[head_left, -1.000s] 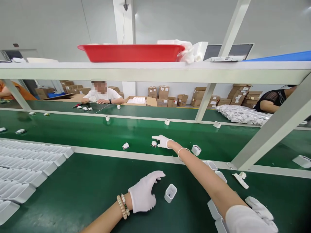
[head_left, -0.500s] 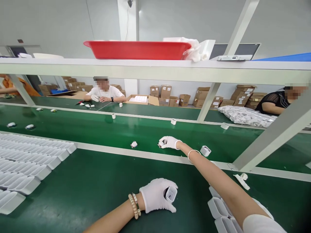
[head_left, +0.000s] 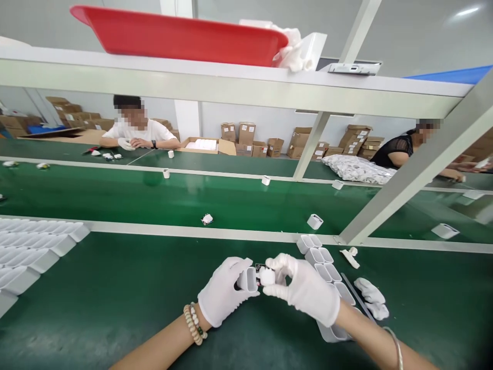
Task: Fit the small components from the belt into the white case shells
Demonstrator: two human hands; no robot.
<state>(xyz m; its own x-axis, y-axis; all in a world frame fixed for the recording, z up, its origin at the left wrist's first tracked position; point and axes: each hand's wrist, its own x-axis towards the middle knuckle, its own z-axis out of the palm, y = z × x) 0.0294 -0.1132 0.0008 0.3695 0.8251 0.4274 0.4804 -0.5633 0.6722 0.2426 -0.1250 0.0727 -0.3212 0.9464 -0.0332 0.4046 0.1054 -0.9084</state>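
Both my hands wear white gloves and meet low in the middle, over the green table. My left hand [head_left: 223, 295] is closed around a small white plastic housing [head_left: 248, 279], its open end turned to the right. My right hand [head_left: 304, 288] pinches a small white part [head_left: 266, 276] and holds it against the housing's opening. A row of empty white housings [head_left: 321, 257] lies just right of my hands. One more small part [head_left: 207, 219] and a single housing [head_left: 315, 221] lie on the green conveyor belt beyond.
Many white housings [head_left: 34, 246] stand in rows at the left. A spare white glove [head_left: 372, 298] lies at the right. A slanted frame post [head_left: 404, 174] crosses the right side, and a red tray [head_left: 181, 36] sits on the overhead shelf. Two people sit across the belt.
My right hand took the small part off the belt and drew back to meet my left hand, which lifted the housing from the table. The camera tilted down.
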